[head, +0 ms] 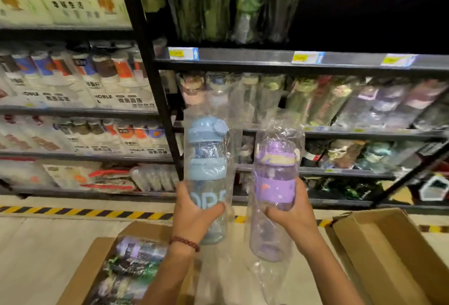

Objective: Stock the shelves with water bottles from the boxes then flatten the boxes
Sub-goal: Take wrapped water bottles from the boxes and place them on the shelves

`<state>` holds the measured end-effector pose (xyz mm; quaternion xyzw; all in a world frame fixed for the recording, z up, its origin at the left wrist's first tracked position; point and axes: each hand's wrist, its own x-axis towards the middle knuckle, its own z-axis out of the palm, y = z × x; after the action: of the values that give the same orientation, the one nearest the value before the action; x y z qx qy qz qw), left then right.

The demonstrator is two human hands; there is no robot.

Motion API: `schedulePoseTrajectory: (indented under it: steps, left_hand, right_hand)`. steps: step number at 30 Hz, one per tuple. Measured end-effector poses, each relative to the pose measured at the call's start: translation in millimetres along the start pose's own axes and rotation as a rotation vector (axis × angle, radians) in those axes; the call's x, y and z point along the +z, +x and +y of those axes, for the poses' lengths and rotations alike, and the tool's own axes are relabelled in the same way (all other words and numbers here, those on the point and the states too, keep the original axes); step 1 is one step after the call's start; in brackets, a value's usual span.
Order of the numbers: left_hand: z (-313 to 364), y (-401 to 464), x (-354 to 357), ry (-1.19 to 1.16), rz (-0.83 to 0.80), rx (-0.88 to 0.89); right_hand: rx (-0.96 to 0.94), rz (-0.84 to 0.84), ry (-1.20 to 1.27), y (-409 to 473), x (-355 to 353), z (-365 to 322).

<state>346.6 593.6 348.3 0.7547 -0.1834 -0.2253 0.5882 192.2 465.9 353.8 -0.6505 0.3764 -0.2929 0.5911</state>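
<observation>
Blue bottle: pale blue lid and band, clear body with pale blue lettering. Purple bottle, at 3 o'clock of it: lilac lid, cream stripe, violet sleeve with white stars. Bead bracelet: dark red. Floor tape, at 9 o'clock: yellow-and-black diagonal stripes. Boxes: plain brown cardboard. Shelf frame: black; price tags yellow on white.
</observation>
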Motion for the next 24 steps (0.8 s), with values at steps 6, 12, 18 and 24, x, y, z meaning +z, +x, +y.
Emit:
schedulePoseTrajectory:
  steps: [6, 12, 18, 24]
  left_hand:
    - [33.5, -6.9, 98.4, 0.008, -0.051, 0.052]
    - [81.1, 3.8, 193.6, 0.014, -0.08, 0.136]
    - [137.6, 34.2, 252.1, 0.026, -0.095, 0.249]
    - [192.5, 84.1, 286.5, 0.075, -0.044, 0.324]
  right_hand:
    - [-0.026, 0.095, 0.012, 13.2, -96.0, -3.0]
    - [-0.086, 0.145, 0.004, 57.8, -185.5, -15.0]
    - [-0.19, 0.138, -0.017, 124.3, -239.7, -54.5]
    - [-0.263, 0.152, -0.031, 199.2, -254.0, -86.9]
